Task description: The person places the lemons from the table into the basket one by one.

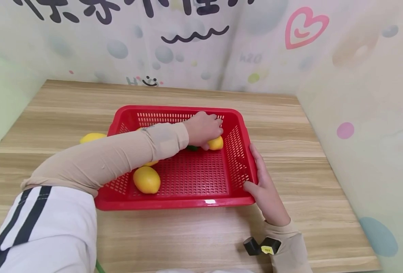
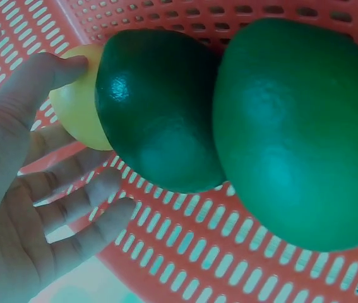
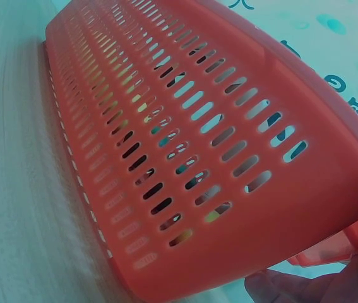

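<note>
My left hand (image 1: 204, 129) reaches into the red plastic basket (image 1: 174, 204) toward its right end. Its thumb and index finger pinch a lemon (image 1: 216, 143), while the other fingers are spread in the left wrist view. Beside that lemon (image 2: 77, 101) lie a dark green fruit (image 2: 160, 113) and a larger-looking green fruit (image 2: 298, 132). The right hand (image 1: 264, 189) grips the basket's right rim, thumb over the inside edge and fingers along the outside. Another lemon (image 1: 147, 180) lies at the basket's front left. My left forearm hides part of the contents.
A yellow fruit (image 1: 92, 137) shows just outside the basket's left side. The basket stands on a wood-grain table (image 1: 174, 239), with a printed wall (image 1: 201, 68) behind. A black device (image 1: 271, 245) is strapped to the right wrist. A bit of green (image 1: 99, 266) shows at the front left.
</note>
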Available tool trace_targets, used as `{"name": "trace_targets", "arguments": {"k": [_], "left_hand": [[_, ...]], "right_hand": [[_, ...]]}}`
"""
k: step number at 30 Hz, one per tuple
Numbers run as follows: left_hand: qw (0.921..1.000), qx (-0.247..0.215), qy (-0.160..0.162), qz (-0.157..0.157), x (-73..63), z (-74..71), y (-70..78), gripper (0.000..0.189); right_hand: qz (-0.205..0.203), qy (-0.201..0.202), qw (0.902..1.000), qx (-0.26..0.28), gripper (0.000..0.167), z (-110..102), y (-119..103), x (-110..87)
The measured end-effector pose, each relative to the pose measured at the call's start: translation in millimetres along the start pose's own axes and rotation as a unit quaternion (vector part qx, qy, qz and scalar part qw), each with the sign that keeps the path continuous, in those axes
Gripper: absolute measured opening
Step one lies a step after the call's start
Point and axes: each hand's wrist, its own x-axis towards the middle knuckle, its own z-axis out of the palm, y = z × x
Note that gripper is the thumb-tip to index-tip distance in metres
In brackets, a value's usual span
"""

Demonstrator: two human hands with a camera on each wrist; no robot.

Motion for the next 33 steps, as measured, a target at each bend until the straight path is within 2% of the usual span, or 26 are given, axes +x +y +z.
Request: {"name": "trace_targets", "arguments": {"k": [6, 15, 22, 27, 33], "left_hand": [[0.9999, 0.009, 0.006, 0.003, -4.3, -1.1, 1.1, 0.053], [1.0000, -0.001, 0.001, -0.001, -7.8, -3.3, -0.1, 0.058], [0.9999, -0.007, 0.010, -0.007, -13.2, -13.3, 0.5, 0.056], [0.9997, -0.017, 0.014, 0.008, -16.9, -21.0, 5.7, 0.056], [0.9998, 0.002, 0.018, 0.000, -24.8, -29.9, 7.8, 0.054]], "right_hand": [[0.009, 0.000, 1.0000, -0.001, 0.098, 0.3, -0.6, -0.2], [0.010, -0.001, 0.9999, -0.001, 0.098, 2.0, -1.4, -0.6], [0.013, 0.001, 0.9999, -0.004, 0.099, 1.9, -1.9, -0.8], [0.010, 0.001, 0.9999, -0.006, 0.098, 1.4, -2.4, -1.3], [0.012, 0.000, 0.9999, -0.002, 0.098, 2.2, -2.5, -1.2]]}}
